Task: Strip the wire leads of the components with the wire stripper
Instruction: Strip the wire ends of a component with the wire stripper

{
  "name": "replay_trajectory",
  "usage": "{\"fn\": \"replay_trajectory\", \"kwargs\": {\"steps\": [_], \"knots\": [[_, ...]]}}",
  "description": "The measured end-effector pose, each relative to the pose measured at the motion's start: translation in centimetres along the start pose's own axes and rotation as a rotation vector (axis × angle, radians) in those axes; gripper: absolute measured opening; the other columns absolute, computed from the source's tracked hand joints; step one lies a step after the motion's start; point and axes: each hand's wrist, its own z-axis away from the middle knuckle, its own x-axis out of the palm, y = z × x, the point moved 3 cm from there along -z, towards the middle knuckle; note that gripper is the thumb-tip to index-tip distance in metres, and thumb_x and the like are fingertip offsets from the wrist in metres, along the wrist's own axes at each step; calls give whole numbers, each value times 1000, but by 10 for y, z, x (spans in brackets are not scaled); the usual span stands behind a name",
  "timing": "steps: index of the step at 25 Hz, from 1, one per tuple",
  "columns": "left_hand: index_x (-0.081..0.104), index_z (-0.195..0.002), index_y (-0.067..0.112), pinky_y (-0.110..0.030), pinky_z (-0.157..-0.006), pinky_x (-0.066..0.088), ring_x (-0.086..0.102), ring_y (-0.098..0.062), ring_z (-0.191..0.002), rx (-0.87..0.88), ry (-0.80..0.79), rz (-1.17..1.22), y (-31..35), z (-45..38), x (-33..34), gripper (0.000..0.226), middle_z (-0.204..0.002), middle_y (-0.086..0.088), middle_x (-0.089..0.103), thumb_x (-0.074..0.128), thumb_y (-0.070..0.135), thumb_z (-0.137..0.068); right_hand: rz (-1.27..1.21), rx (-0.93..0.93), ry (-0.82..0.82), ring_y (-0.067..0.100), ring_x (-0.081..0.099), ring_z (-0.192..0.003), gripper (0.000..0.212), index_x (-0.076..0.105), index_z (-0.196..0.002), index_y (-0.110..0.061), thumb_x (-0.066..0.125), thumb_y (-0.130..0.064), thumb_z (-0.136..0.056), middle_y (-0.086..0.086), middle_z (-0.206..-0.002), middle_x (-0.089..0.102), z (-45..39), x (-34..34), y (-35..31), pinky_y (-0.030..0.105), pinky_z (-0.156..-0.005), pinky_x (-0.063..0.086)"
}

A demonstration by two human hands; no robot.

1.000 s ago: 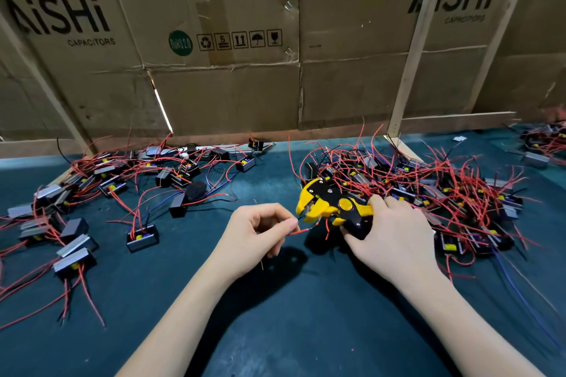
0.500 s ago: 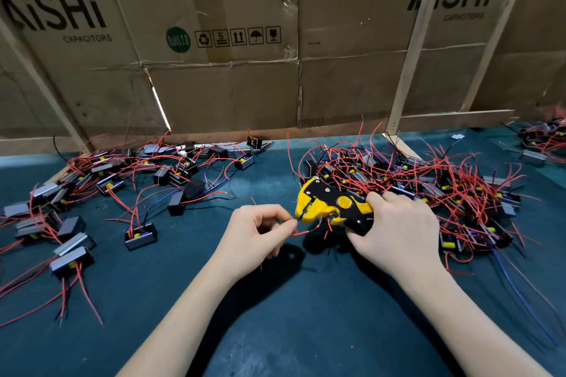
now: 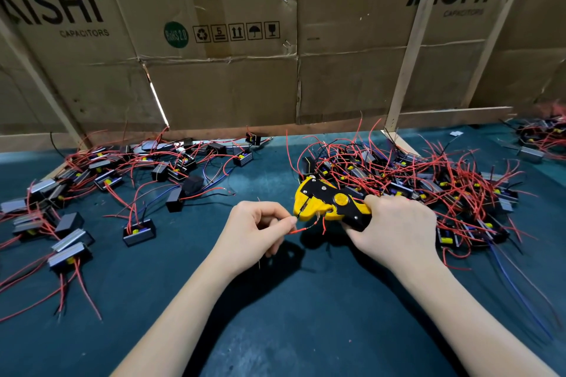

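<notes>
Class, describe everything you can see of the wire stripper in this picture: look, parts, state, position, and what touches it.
The wire stripper is yellow and black, plastic-looking, with a round yellow pivot button and small silver rivets on its black side plate. It is held above the dark green table, head pointing left, in front of a tangled pile of red-wired components. The right hand grips its handles. Its yellow head meets a thin red wire lead pinched by the left hand.

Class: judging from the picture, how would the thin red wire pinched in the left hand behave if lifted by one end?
The red wire would probably droop, since the leads in the tangled pile curve loosely. It looks very light: the left hand holds it with just a fingertip pinch.
</notes>
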Motion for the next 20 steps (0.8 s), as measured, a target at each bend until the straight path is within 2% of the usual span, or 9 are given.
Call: {"fn": "replay_trajectory", "kwargs": {"steps": [3, 5, 7, 11, 14, 20], "knots": [[68, -71, 10, -16, -47, 38, 42, -12, -39, 10, 1, -1, 1, 0, -2, 22, -45, 0, 52, 65, 12, -93, -5, 20, 9, 31, 64, -61, 47, 62, -61, -16, 75, -61, -65, 6, -58, 62, -1, 2, 0, 26, -54, 28], [68, -71, 12, -15, -47, 38, 42, -12, -40, 10, -7, -7, 1, 0, -3, 23, -45, 0, 53, 64, 13, -93, 2, -1, 47, 31, 64, -63, 49, 63, -67, -13, 81, -57, -59, 7, -63, 62, -1, 3, 0, 29, -56, 34], [67, -72, 13, -15, -48, 38, 43, -11, -40, 24, -15, 10, 3, 0, -4, 21, -46, 0, 53, 64, 19, -92, -5, 22, 64, 34, 63, -72, 54, 62, -77, -7, 82, -54, -58, 11, -73, 63, -2, 4, 6, 37, -64, 43], [70, -76, 15, -16, -50, 39, 44, -12, -43, 82, -13, 99, 8, 2, -6, 18, -48, 0, 55, 64, 26, -89, 7, 90, 87, 36, 61, -75, 56, 59, -78, -5, 82, -53, -60, 14, -77, 62, -4, 5, 16, 41, -68, 44], [70, -76, 16, -18, -51, 40, 45, -14, -44, 74, -23, 56, 6, 2, -1, 18, -49, 0, 55, 65, 24, -91, -9, 39, 93, 36, 60, -74, 55, 59, -77, -6, 86, -48, -54, 13, -75, 60, -1, 5, 8, 41, -68, 43], [67, -71, 14, -17, -49, 39, 43, -13, -41, 20, 30, 2, 2, 0, 4, 22, -46, -1, 53, 64, 13, -93, -50, -12, 152, 34, 61, -73, 54, 62, -77, -6, 85, -49, -55, 10, -74, 62, 0, 1, 1, 40, -68, 44]]}}
